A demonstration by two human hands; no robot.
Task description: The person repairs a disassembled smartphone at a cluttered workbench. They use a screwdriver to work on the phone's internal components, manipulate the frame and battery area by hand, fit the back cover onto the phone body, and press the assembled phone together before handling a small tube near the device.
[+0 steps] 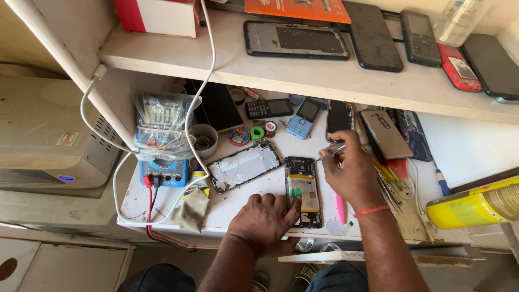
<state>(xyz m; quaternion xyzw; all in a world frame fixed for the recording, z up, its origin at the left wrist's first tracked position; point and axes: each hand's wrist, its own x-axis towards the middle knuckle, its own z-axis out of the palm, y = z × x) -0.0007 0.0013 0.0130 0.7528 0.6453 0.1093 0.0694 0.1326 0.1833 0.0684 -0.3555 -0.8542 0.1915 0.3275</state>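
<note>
An opened phone [303, 190] with its back off lies flat near the front edge of the white table [243, 203], battery and boards exposed. The left hand [263, 223] rests palm down just left of the opened phone, fingers curled, thumb pressed against its lower left edge. The right hand [352, 174] hovers just right of the opened phone, wrist bent, fingers pinched shut on a thin metal tool [331, 152] whose tip points above the phone's upper right corner. A removed back cover [244, 166] lies left of the opened phone, a blue multimeter [164, 141] farther left.
</note>
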